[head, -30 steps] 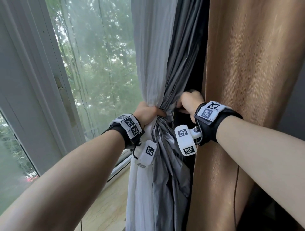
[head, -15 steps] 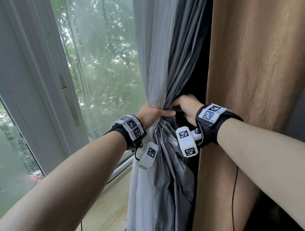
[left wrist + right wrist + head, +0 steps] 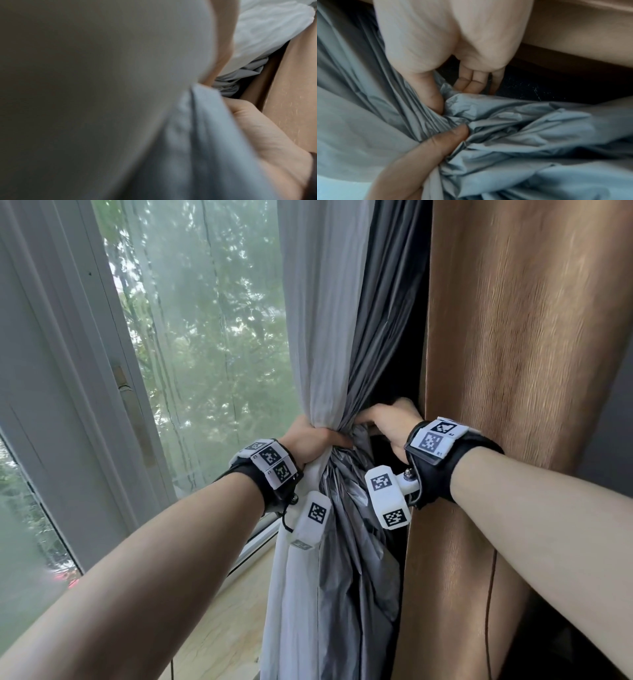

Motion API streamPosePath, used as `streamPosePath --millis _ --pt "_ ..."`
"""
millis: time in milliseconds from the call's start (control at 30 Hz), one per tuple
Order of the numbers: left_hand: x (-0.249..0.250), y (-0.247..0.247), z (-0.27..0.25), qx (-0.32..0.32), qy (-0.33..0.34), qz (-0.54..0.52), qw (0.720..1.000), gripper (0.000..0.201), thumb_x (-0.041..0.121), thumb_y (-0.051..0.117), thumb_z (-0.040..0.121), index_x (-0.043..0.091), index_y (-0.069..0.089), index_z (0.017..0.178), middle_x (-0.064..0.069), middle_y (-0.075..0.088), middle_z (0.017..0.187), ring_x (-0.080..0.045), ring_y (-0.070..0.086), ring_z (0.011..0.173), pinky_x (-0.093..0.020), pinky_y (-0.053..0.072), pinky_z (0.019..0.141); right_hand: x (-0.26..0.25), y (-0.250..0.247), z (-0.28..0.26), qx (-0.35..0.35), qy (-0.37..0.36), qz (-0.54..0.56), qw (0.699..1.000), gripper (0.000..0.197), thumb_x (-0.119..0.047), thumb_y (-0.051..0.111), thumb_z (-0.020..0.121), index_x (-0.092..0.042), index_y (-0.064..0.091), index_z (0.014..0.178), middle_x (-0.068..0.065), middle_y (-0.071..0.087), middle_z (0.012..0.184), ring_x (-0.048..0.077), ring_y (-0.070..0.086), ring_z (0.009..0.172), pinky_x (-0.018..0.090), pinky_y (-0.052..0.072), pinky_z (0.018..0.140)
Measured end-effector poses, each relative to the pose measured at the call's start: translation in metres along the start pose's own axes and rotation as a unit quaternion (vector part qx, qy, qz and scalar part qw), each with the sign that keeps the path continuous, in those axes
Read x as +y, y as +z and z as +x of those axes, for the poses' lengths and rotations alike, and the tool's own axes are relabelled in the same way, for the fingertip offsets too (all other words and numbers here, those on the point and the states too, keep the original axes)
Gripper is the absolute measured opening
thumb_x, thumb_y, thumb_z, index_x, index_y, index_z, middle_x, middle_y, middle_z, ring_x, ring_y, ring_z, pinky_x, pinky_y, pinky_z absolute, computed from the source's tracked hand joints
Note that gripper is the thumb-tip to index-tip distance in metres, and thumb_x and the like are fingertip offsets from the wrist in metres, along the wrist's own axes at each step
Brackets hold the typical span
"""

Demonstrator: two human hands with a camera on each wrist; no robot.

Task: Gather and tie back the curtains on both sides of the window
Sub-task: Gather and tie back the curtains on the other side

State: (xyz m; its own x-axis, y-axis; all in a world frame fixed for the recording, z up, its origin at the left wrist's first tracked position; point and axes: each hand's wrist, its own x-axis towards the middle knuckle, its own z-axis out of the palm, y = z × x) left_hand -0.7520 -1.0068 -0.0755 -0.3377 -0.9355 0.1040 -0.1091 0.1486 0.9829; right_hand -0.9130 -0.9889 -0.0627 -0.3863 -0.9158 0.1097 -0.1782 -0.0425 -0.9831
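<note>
The curtain [image 3: 329, 337] is light grey on its window side and dark silver-grey [image 3: 380, 354] on the other, and it is bunched at waist height. My left hand [image 3: 308, 441] grips the bunch from the left, its thumb lying across the front. My right hand [image 3: 387, 422] reaches in from the right, between the bunch and a brown curtain [image 3: 513, 371]. In the right wrist view the right hand [image 3: 452, 94] pinches crumpled grey folds [image 3: 513, 121], thumb in front and fingers behind. The left wrist view is mostly blocked by cloth [image 3: 197, 135], with the left hand's [image 3: 257, 135] palm beside it.
A sheer white curtain [image 3: 205, 337] hangs over the glass. The grey window frame [image 3: 85, 388] stands at the left and a beige stone sill [image 3: 222, 628] runs below. A thin dark cable [image 3: 489, 594] hangs down the brown curtain.
My right hand has slid left out of the dark gap onto the grey folds, meeting the left thumb. The left hand keeps its grip on the bunch.
</note>
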Motion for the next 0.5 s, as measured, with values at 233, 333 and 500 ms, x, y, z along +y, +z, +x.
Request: streamPosePath --millis 233,333,500 --pt "-0.0020 0.0008 0.0018 -0.009 0.003 0.000 1.000 0.062 0.006 0.083 0.050 0.000 0.072 0.111 -0.021 0.077 0.102 -0.039 0.076 0.093 -0.051 0.063 0.083 -0.0085 0.0066 -0.0065 -0.034 0.041 0.025 0.998 0.034 -0.007 0.069 0.062 0.004 0.075 0.093 0.016 0.069 0.088 0.028 0.063 0.073 0.037 0.050 0.079" --pt "-0.0022 0.0008 0.0015 0.009 0.005 -0.004 1.000 0.042 -0.007 0.081 0.062 0.001 0.073 0.103 -0.021 0.076 0.099 -0.039 0.075 0.093 -0.044 0.063 0.080 -0.0062 0.0034 -0.0053 -0.017 0.036 0.023 0.999 0.027 -0.007 0.073 0.065 -0.001 0.077 0.091 0.015 0.079 0.094 0.030 0.071 0.086 0.040 0.055 0.086" --pt "-0.0044 -0.0023 0.0023 -0.027 0.005 -0.021 0.999 0.036 -0.013 0.077 0.071 0.002 0.073 0.104 -0.017 0.077 0.094 -0.034 0.075 0.086 -0.042 0.062 0.079 -0.0017 0.0058 0.0026 -0.048 0.051 0.058 0.996 0.055 -0.009 0.072 0.049 -0.002 0.079 0.103 0.013 0.081 0.101 0.034 0.076 0.100 0.051 0.057 0.100"
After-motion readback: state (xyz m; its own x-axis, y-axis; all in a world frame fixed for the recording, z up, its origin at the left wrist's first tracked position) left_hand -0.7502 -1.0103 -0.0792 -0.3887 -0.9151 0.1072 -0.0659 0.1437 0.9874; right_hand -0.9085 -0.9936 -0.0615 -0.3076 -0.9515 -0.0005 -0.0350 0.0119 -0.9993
